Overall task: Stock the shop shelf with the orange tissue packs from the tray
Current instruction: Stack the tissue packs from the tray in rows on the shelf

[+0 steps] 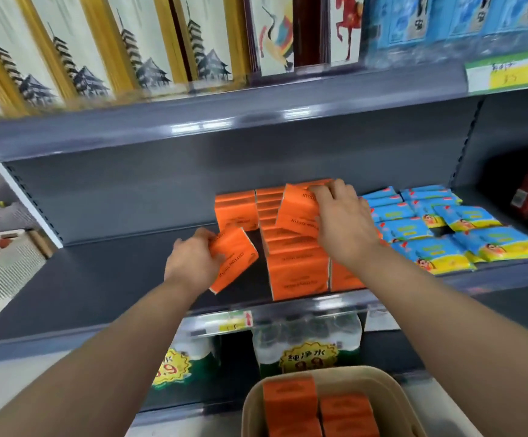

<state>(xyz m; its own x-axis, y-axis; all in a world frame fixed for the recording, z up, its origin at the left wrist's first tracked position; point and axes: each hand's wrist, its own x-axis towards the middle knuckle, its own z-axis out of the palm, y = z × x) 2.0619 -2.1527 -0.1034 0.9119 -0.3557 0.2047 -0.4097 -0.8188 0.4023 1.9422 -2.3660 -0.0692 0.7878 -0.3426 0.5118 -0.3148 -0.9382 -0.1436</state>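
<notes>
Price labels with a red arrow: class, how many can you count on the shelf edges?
2. One price label sits on the upper shelf edge at far right; the other is on the shelf edge below the orange tissue packs. Others may be hidden.

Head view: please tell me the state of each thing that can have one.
left hand, grips the tilted pack
right hand, grips the upper pack over the orange rows
orange rows, standing on the shelf
tray, holds orange packs
blue packs, lying flat beside the orange rows
</notes>
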